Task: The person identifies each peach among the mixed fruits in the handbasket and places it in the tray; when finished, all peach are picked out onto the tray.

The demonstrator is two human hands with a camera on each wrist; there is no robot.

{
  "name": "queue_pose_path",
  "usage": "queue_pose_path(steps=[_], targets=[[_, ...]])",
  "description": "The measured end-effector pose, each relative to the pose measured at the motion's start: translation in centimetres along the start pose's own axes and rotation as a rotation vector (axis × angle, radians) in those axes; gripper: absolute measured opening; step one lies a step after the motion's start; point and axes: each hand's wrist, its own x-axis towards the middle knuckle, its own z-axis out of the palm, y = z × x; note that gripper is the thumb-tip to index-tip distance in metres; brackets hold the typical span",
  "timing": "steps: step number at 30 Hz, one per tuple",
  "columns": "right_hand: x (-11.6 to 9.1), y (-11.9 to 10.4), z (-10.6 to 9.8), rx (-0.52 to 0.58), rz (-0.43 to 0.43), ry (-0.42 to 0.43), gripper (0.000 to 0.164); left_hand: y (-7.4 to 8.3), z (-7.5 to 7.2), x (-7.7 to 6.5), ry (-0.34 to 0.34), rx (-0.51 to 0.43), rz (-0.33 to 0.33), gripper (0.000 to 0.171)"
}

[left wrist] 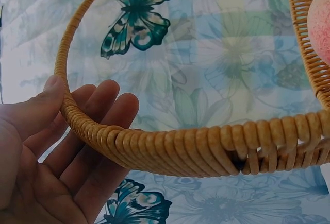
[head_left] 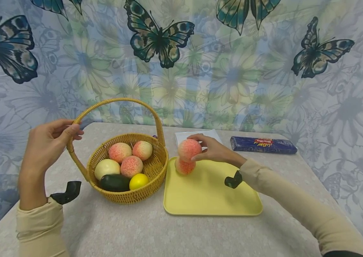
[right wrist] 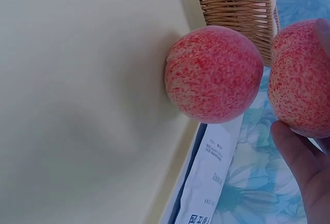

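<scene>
My left hand [head_left: 47, 141] holds the handle [head_left: 78, 117] of a round wicker basket [head_left: 160, 171] at its left side, thumb on one side and fingers on the other. Inside the basket lie several peaches [head_left: 131, 166], a pale round fruit [head_left: 107, 169], a dark green vegetable [head_left: 115, 182] and a yellow fruit [head_left: 138, 181]. With thumb and fingers my right hand [head_left: 215, 150] grips a pink peach [right wrist: 304, 80] above the yellow tray [head_left: 213, 200]. Another peach [right wrist: 214, 74] rests on the tray at its far left corner, right below the held one.
Behind the tray lies a white printed packet [head_left: 213, 134], partly hidden by my right hand. A dark blue Barilla pasta box [head_left: 263, 145] lies at the back right of the table. A butterfly-print cloth [head_left: 233, 85] hangs behind the table.
</scene>
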Motion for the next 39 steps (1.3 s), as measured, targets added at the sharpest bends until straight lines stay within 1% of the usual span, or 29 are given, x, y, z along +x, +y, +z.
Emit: queue_pose_path(steps=[7, 14, 21, 28, 33, 39], targets=[[-0.9, 0.8, -0.6, 0.004, -0.002, 0.011, 0.069, 0.1, 0.0, -0.1, -0.003, -0.006, -0.003, 0.039], [-1.5, 1.9, -1.0, 0.019, 0.043, 0.020, 0.069, 0.2, -0.1, -0.1, -0.006, 0.001, -0.013, 0.040], [-2.2, 2.7, -1.3, 0.011, 0.048, 0.014, 0.071, 0.2, -0.1, -0.1, -0.005, -0.005, -0.013, 0.039], [-2.7, 3.7, -1.9, 0.011, 0.082, 0.023, 0.072, 0.1, -0.1, 0.0, -0.007, 0.009, -0.017, 0.040], [-3.0, 4.2, -2.3, 0.020, 0.090, 0.007, 0.070, 0.1, -0.1, 0.0, -0.005, 0.010, -0.016, 0.040], [-3.6, 4.7, -2.5, 0.022, 0.125, -0.024, 0.069, 0.1, -0.1, 0.0, -0.007, 0.005, -0.017, 0.040]])
